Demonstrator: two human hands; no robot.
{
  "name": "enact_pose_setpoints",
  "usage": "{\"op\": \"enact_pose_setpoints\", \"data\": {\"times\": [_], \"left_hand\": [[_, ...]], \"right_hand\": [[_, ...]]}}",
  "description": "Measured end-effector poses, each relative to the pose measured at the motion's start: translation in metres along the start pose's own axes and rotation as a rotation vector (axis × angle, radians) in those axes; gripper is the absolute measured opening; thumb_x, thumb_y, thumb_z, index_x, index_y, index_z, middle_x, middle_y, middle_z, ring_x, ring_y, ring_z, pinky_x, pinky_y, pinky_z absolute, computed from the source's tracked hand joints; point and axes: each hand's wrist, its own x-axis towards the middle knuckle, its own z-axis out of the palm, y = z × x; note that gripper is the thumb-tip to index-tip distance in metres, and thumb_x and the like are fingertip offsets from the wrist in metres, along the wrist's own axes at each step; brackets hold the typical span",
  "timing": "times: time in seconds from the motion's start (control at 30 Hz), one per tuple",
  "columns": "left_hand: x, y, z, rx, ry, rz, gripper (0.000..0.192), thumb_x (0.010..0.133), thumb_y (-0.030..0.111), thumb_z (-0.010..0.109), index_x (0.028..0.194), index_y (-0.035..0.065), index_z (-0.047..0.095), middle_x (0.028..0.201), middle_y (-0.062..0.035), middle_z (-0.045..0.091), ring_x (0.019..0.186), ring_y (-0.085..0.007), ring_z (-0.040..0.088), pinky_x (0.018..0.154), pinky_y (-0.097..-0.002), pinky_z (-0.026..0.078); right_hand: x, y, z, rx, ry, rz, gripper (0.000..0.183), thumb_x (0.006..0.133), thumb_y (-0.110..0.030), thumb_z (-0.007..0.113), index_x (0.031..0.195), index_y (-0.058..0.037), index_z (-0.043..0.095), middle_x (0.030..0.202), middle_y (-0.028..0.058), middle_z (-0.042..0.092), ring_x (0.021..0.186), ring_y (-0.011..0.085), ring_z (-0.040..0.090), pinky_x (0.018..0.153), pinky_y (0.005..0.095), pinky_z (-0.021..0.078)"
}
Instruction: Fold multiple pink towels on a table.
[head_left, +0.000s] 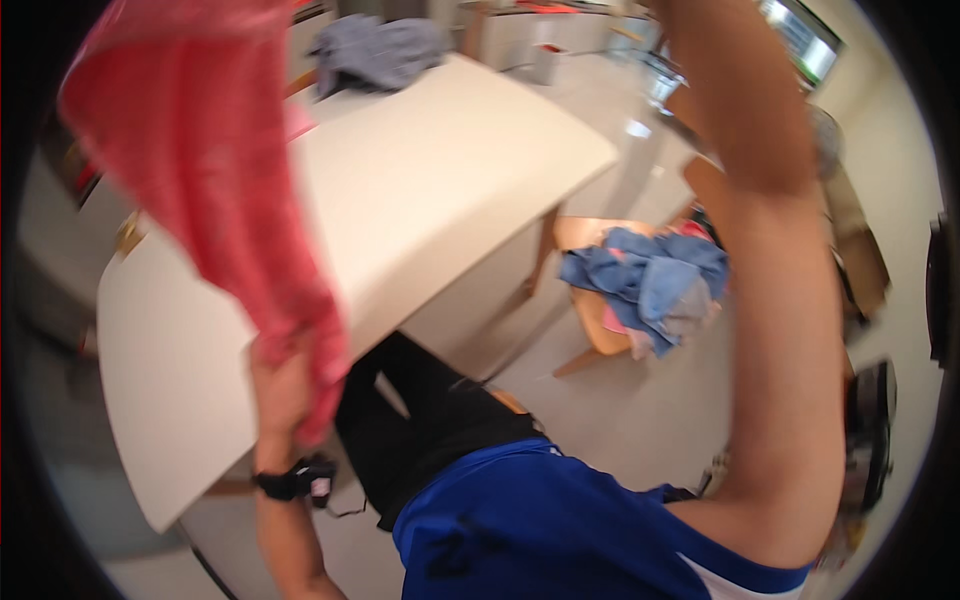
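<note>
A red-pink cloth (232, 150), possibly a garment or towel, stretches from the top left of the picture down to my left hand (281, 386). My left hand is closed around its lower part, and a short end of the cloth hangs past the wrist. That wrist wears a black strap with a small device (304, 478). The cloth's upper end runs out of the picture. My right arm is raised on the right side, with the hand beyond the top edge of view. Beneath the cloth lies a white tabletop (450, 165).
A grey cloth (379, 49) lies bunched at the table's far edge. Right of the table, a wooden chair (592, 319) bears a heap of blue, pink and red clothes (645, 277). More furniture stands along the right wall.
</note>
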Motion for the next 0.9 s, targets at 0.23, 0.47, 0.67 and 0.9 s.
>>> {"op": "enact_pose_setpoints", "data": {"times": [0.23,0.47,0.67,0.9], "left_hand": [[0.009,-0.029,-0.191,0.525,0.275,0.069,0.068,0.104,0.01,0.066,0.165,-0.0027,0.04,0.164,-0.0257,0.048,0.149,-0.034,0.05,0.12,-0.0455,0.043],[-0.051,0.027,-0.157,0.93,-0.122,-0.115,0.065,0.098,0.025,0.078,0.148,-0.011,0.057,0.151,-0.0344,0.059,0.143,-0.0501,0.052,0.126,-0.0519,0.036],[-0.036,0.034,-0.043,0.711,-0.152,0.399,0.062,0.104,0.033,0.076,0.147,-0.0083,0.06,0.148,-0.0339,0.062,0.143,-0.0491,0.055,0.124,-0.0565,0.038],[0.003,0.047,0.044,0.702,-0.416,0.534,0.063,0.099,0.025,0.082,0.15,-0.0056,0.059,0.156,-0.03,0.057,0.148,-0.0461,0.051,0.124,-0.054,0.039]], "right_hand": [[0.023,0.049,0.019,-0.005,0.263,-0.027,0.018,0.089,-0.017,0.073,0.086,0.001,0.075,0.076,0.0129,0.076,0.063,0.0209,0.073,0.057,0.0385,0.0585],[-0.331,0.085,0.087,0.396,-0.223,0.766,0.025,0.104,-0.021,0.067,0.099,0.0012,0.079,0.082,0.0098,0.079,0.068,0.0172,0.077,0.06,0.0322,0.0642],[-0.576,0.087,0.036,-0.124,-0.474,1.126,0.03,0.092,-0.026,0.075,0.104,0.0015,0.077,0.09,0.017,0.081,0.078,0.0297,0.08,0.068,0.0427,0.0652],[-0.806,0.044,-0.092,-0.442,-0.08,1.696,0.028,0.088,-0.025,0.077,0.088,0.0031,0.076,0.077,0.0184,0.074,0.071,0.0338,0.074,0.066,0.048,0.0599]]}}
